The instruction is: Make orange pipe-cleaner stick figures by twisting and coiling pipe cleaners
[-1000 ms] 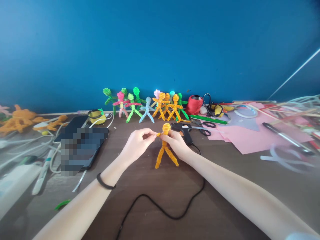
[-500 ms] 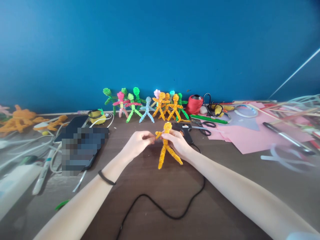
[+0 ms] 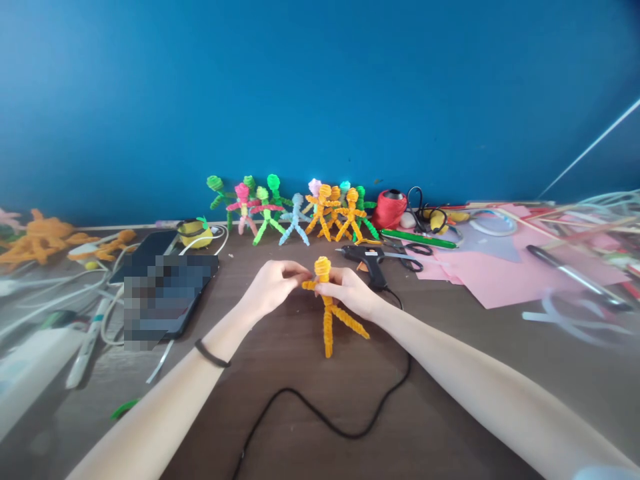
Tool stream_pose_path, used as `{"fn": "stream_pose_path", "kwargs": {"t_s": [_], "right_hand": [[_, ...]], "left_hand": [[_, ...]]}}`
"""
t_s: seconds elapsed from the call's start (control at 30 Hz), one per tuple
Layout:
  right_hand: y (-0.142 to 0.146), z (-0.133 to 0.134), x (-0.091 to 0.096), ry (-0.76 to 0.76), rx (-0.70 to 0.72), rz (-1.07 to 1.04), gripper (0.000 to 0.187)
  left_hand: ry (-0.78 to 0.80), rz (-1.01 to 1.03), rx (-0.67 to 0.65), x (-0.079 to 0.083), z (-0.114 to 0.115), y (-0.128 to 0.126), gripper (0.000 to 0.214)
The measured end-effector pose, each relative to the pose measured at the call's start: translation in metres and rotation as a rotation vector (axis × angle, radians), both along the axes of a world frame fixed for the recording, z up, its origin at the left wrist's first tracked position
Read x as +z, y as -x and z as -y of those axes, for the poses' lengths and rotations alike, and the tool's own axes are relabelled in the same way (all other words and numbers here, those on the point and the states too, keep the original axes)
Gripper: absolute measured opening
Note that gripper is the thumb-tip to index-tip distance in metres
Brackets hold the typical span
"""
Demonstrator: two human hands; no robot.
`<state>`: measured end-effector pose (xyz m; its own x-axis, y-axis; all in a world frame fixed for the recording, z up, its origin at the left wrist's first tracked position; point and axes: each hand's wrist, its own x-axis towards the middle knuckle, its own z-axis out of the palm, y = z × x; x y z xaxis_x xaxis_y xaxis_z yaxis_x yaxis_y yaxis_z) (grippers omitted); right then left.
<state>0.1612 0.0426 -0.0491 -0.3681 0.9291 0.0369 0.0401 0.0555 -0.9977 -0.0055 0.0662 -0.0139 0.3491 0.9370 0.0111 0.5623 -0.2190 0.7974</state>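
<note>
An orange pipe-cleaner figure [image 3: 328, 327] with a coiled round head, a short arm and two spread legs is held upright above the table. My right hand [image 3: 347, 291] is closed around its upper body, thumb across the front, hiding the figure's other arm. Thumb and fingertips of my left hand [image 3: 277, 283] are pinched together at the tip of the figure's arm on the left. Behind the hands, several similar pipe-cleaner figures [image 3: 296, 223] in green, pink, blue and orange stand along the wall.
A black glue gun [image 3: 373, 263] lies just behind my right hand, its cord [image 3: 320, 417] looping across the table front. Phones [image 3: 187, 300] and white cables are at left. Scissors [image 3: 413, 263], pink paper [image 3: 495, 280] and a pen [image 3: 575, 275] lie at right.
The orange figure has moved slightly down and left and turned, so its legs point differently. My left fingertips now meet the end of its arm. The things around have stayed put.
</note>
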Motion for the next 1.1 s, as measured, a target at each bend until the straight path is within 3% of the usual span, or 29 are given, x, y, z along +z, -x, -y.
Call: {"fn": "stream_pose_path", "kwargs": {"t_s": [0.4, 0.7, 0.93, 1.1], "right_hand": [[0.004, 0.001, 0.003, -0.042, -0.096, 0.055, 0.012], [0.006, -0.001, 0.000, -0.013, -0.199, -0.001, 0.011], [0.004, -0.002, -0.002, -0.062, -0.227, -0.030, 0.012], [0.004, -0.003, -0.005, 0.010, -0.222, -0.185, 0.016]], "left_hand": [[-0.175, 0.061, 0.006, 0.012, 0.013, -0.005, 0.012], [-0.166, 0.131, 0.044, 0.017, 0.019, -0.010, 0.004], [0.104, 0.457, 0.192, 0.001, 0.014, -0.014, 0.017], [0.251, 0.575, 0.239, 0.001, 0.016, -0.016, 0.020]]}}
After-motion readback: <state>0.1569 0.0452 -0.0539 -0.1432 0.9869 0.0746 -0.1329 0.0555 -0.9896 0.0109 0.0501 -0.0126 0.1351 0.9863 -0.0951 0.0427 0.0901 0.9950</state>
